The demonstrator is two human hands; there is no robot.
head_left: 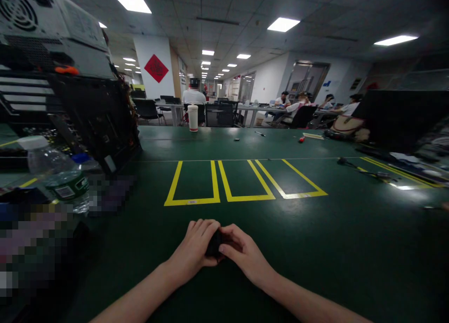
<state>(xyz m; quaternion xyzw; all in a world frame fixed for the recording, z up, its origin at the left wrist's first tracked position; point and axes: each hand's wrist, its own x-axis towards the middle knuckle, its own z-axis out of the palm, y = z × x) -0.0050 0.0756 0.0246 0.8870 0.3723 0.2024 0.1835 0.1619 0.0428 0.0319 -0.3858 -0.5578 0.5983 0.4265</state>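
A small black object (213, 244) sits between my two hands, close above or on the green table (224, 290); its kind is hard to make out. My left hand (198, 242) wraps over it from the left, fingers on top and thumb below. From the right, my right hand (242, 248) closes on its side with bent fingers and thumb. Most of the object is covered by the fingers. Beyond the hands, yellow tape outlines (191, 202) mark three open-ended boxes on the tabletop.
Computer cases (84, 103) stack at the left, beside a clear plastic bottle (66, 183). A white cup (192, 118) stands at the far edge. A pen (260, 133) and a small red item (301, 139) lie farther back. Cables (368, 172) lie right. People sit at tables beyond.
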